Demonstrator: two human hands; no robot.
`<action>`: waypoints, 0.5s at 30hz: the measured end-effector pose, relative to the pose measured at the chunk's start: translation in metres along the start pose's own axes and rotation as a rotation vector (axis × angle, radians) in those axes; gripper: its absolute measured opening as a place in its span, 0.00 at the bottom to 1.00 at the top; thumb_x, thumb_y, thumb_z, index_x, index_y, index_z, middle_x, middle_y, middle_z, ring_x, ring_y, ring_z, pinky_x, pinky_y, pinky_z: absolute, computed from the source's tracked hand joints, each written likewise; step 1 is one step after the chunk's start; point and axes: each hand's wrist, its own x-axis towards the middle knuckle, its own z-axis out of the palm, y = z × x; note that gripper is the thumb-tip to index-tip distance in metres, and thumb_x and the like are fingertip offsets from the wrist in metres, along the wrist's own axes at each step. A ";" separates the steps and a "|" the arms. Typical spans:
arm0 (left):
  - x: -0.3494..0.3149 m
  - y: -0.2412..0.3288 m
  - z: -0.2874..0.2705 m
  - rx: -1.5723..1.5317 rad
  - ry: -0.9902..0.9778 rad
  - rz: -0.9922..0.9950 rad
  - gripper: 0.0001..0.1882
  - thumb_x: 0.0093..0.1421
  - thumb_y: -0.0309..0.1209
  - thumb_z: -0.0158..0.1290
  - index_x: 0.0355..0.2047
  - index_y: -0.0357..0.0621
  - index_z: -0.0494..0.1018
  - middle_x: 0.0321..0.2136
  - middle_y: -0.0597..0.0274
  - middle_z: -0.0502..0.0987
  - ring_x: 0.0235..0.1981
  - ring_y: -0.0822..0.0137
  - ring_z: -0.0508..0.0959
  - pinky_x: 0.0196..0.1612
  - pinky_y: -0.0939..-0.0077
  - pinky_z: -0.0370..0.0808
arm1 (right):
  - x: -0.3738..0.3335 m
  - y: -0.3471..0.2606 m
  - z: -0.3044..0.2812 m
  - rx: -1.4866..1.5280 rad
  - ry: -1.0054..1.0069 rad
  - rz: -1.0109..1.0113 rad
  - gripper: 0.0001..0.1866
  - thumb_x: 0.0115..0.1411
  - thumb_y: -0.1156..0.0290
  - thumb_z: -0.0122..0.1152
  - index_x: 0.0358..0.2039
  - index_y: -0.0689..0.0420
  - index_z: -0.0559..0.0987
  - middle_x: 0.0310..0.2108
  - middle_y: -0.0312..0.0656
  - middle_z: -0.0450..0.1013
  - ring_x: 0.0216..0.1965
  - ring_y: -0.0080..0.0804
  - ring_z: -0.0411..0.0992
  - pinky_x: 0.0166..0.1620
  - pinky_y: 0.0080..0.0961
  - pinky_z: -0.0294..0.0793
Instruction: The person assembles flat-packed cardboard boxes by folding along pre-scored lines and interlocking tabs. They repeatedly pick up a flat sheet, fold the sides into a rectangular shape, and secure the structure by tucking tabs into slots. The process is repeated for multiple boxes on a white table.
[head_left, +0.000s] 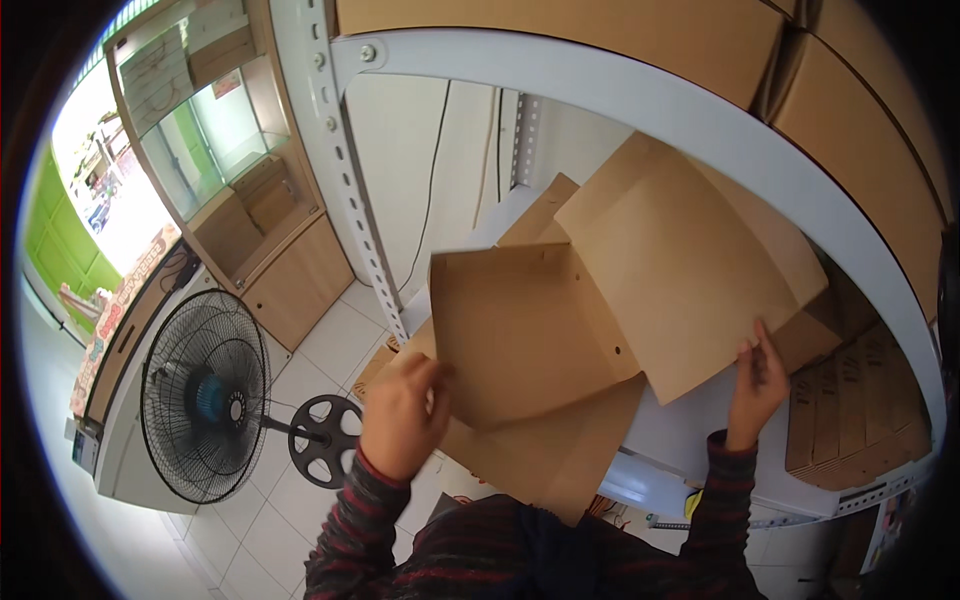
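A brown cardboard box [515, 335] lies before me with its inside showing. Its lid panel [690, 270] is hinged along the right side and folded back at a slant. My left hand [405, 415] is closed at the near left corner of the box, its fingers curled around the side wall; the fingertips are partly hidden. At the lid's lower right edge, my right hand [757, 390] pinches the cardboard between thumb and fingers. Another brown cardboard sheet [560, 465] spreads out under the near side of the box. Small round holes show along the hinge side.
A grey metal shelf frame [640, 75] arches above, bearing brown boxes [580, 35]. Flattened cardboard boxes [860, 400] are stacked at the right. On the left stand a black fan [205, 395] and a wooden glass-fronted cabinet [300, 265], on a tiled floor [265, 535].
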 end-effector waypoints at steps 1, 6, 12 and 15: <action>0.013 0.000 -0.006 -0.002 0.003 -0.022 0.10 0.51 0.19 0.50 0.34 0.37 0.76 0.26 0.53 0.74 0.24 0.55 0.77 0.29 0.67 0.75 | -0.014 -0.009 -0.004 -0.027 0.001 0.071 0.18 0.62 0.78 0.59 0.53 0.68 0.75 0.33 0.36 0.75 0.33 0.18 0.71 0.38 0.15 0.70; 0.063 -0.017 -0.041 0.181 -0.080 0.078 0.15 0.51 0.19 0.51 0.40 0.39 0.78 0.33 0.48 0.78 0.32 0.51 0.80 0.37 0.64 0.76 | -0.088 -0.044 0.004 0.179 -0.021 0.312 0.20 0.63 0.78 0.57 0.55 0.69 0.72 0.34 0.39 0.76 0.33 0.21 0.74 0.40 0.19 0.73; 0.051 0.033 -0.026 0.339 -0.085 0.223 0.23 0.51 0.25 0.59 0.50 0.40 0.73 0.55 0.45 0.70 0.55 0.45 0.71 0.55 0.59 0.71 | -0.131 -0.048 -0.004 0.335 -0.286 0.498 0.23 0.62 0.79 0.57 0.58 0.66 0.70 0.35 0.45 0.78 0.37 0.29 0.79 0.42 0.22 0.77; 0.045 0.056 0.002 -0.023 -0.434 0.399 0.28 0.52 0.29 0.61 0.53 0.37 0.69 0.56 0.44 0.68 0.59 0.43 0.67 0.58 0.55 0.68 | -0.123 -0.050 -0.028 0.291 -0.492 0.563 0.24 0.60 0.81 0.58 0.58 0.64 0.70 0.35 0.45 0.78 0.37 0.30 0.79 0.40 0.22 0.78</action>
